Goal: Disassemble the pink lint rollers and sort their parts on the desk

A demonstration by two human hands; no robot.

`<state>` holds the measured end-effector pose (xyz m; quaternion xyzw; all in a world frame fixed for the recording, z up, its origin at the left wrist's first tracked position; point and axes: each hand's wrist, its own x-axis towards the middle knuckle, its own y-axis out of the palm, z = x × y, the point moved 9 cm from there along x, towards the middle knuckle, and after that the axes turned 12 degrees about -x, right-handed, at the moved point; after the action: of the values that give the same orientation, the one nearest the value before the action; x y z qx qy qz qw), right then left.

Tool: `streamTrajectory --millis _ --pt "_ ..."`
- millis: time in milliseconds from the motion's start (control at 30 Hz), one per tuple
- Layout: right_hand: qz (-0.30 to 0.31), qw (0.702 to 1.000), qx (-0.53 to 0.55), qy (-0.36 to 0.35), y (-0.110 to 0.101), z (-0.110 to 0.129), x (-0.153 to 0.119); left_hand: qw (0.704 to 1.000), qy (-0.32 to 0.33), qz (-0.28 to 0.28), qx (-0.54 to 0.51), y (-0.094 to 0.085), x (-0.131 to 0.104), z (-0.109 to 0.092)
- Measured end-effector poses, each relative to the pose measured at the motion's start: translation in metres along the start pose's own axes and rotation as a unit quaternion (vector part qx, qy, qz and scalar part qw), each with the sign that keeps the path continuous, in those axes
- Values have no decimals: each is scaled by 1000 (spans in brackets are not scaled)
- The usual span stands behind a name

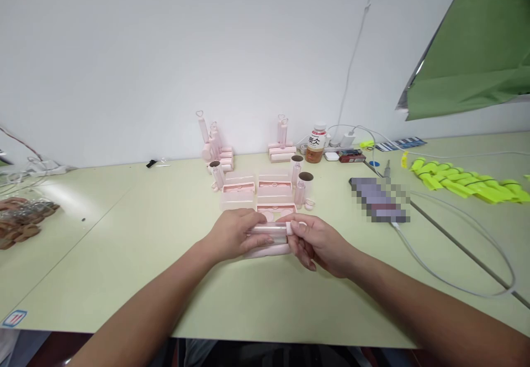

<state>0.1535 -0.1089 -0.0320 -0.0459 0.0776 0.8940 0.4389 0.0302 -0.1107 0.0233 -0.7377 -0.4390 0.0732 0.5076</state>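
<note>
Between my two hands lies a clear tube with a pale pink cap point(271, 228), held level above an open pink case point(268, 252). My left hand point(236, 233) wraps round the tube's left part. At the other end, my right hand point(318, 241) pinches the cap with thumb and fingers. Just behind are two more open pink cases, a left one point(238, 188) and a right one point(274, 185). Short clear tubes with dark open tops stand beside them, one at the left point(216, 174) and one at the right point(305, 186). My fingers partly cover the nearest case.
Pink tubes with heart-shaped loops stand on closed cases at the back left point(226, 160) and back centre point(282, 152). A supplement bottle point(316, 145) is near the wall. Rightward lie a phone point(379, 200) on a white cable and yellow strips point(467, 179). Wrapped brown items point(27, 221) lie far left.
</note>
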Motion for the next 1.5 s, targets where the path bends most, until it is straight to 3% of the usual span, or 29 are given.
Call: streamTrajectory --millis 233,400,533,600,733,867,1000,1133,1200,1333,1500 --pt "28 999 -36 -12 5 -7 -1 991 -33 69 -105 -8 0 5" --pt "51 997 -52 -36 9 -7 -3 975 -52 89 -195 -11 0 -2" --pt "67 992 -81 -64 10 2 -9 956 -75 99 -266 -12 0 9" --pt "59 989 -98 -98 8 12 -15 953 -98 60 -282 -23 -2 25" --pt "-18 983 -105 -152 -8 31 -20 949 -162 -71 -260 -65 -15 63" --pt "-76 984 -113 -117 -21 23 -10 916 -248 -119 -293 -95 -37 89" --pt "-94 980 -150 -91 -23 15 -5 899 -318 -167 -250 -111 -52 109" --pt "-84 974 -196 -81 -18 15 -6 876 -361 -268 -176 -117 -61 134" --pt "-78 968 -228 -73 -16 14 -6 872 -368 -290 -144 -112 -62 144" --pt "-64 944 -316 -75 -15 11 -4 880 -380 -265 -105 -96 -58 158" --pt "-44 923 -373 -87 -9 11 -4 893 -368 -249 -78 -89 -52 159"
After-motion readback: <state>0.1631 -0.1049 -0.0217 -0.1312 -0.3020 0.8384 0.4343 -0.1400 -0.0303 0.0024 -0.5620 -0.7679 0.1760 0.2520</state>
